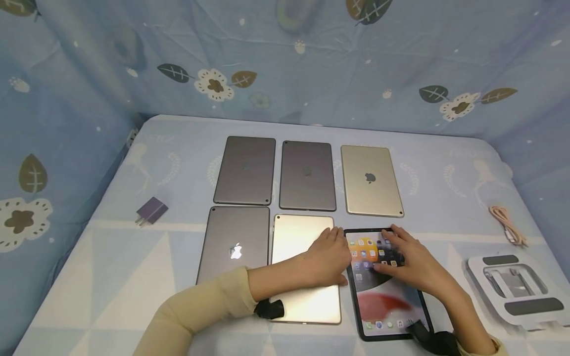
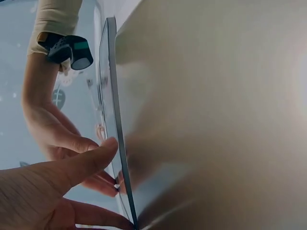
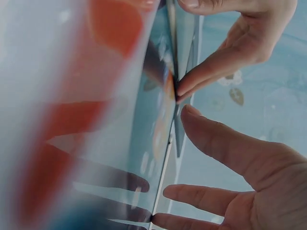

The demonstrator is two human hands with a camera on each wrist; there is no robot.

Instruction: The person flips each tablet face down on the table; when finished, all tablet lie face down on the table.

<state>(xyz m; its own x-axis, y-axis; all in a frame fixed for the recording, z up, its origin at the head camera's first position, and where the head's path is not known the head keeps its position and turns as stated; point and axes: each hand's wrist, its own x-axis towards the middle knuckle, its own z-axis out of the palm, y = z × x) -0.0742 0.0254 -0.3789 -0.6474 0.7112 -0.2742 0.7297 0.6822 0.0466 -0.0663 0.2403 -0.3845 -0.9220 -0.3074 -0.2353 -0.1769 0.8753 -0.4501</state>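
A tablet (image 1: 387, 296) with a lit screen of app icons lies face up at the front right of the table. My left hand (image 1: 327, 259) reaches over the gold tablet (image 1: 307, 306) beside it, fingertips at the lit tablet's left edge. In the left wrist view, the thumb (image 2: 103, 153) lies along that dark edge. My right hand (image 1: 416, 262) is spread over the upper screen, with its fingertips near the top edge. Seen from the right wrist, its thumb and fingers (image 3: 211, 199) are extended, and the left hand (image 3: 244, 43) is at the tablet's other side.
Face down at the back lie two grey tablets (image 1: 245, 170) (image 1: 307, 175) and a gold one (image 1: 371, 183). Another grey tablet (image 1: 236, 237) is at front left. A purple plug adapter (image 1: 152, 210), a coiled cable (image 1: 507, 225) and a white folding stand (image 1: 518, 289) sit at the sides.
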